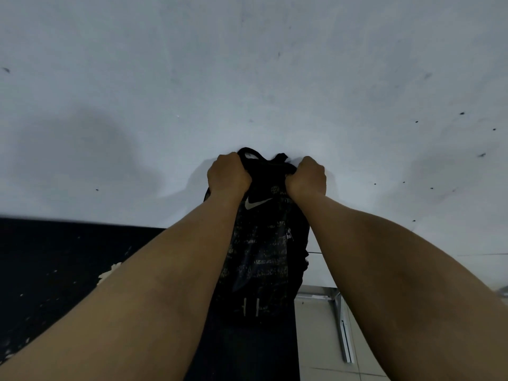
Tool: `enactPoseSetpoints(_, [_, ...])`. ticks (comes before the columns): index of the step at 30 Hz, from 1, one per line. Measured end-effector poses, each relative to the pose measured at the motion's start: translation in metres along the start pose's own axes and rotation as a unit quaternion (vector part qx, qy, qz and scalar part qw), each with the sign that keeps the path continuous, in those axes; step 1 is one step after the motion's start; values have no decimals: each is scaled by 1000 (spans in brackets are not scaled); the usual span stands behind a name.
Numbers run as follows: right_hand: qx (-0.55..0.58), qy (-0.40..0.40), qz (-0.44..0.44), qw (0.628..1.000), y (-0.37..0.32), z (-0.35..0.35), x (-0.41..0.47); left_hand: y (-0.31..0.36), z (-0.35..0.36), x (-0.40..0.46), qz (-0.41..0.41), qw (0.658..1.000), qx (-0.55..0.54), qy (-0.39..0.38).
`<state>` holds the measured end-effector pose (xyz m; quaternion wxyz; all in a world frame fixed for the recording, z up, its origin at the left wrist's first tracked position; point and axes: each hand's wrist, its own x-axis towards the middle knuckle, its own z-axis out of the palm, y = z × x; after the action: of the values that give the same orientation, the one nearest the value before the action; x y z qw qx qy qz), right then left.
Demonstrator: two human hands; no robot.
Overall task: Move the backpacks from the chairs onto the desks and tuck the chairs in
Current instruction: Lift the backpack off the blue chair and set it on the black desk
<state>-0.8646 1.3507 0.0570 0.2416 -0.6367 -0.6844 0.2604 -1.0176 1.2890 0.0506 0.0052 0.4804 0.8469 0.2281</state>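
A: Nearest, what hangs below the desk edge?

B: The lower body of the black Nike backpack, over tiled floor.

A: And its top?

B: Up on the white desk, just past the edge. The left hand and right hand are each fisted tight around the fabric beside the carry loop.

A: The risk?

B: I'd say most of its weight hangs off the desk; a loosened grip could let it slide back down.

Logo: white swoosh mark, no letters, on black backpack front, frame centre.
Print: small pale text-like rows across fabric, too blurred to read.
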Motion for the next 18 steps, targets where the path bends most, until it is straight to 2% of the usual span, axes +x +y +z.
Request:
enactPoseSetpoints(5, [-12,0,-46,999,0,-11,-17,1,-9,-12,15,999,29,-37])
enactPoseSetpoints(18, [-41,-37,-43,998,-11,-23,-66,16,-47,-52,19,991,56,-119])
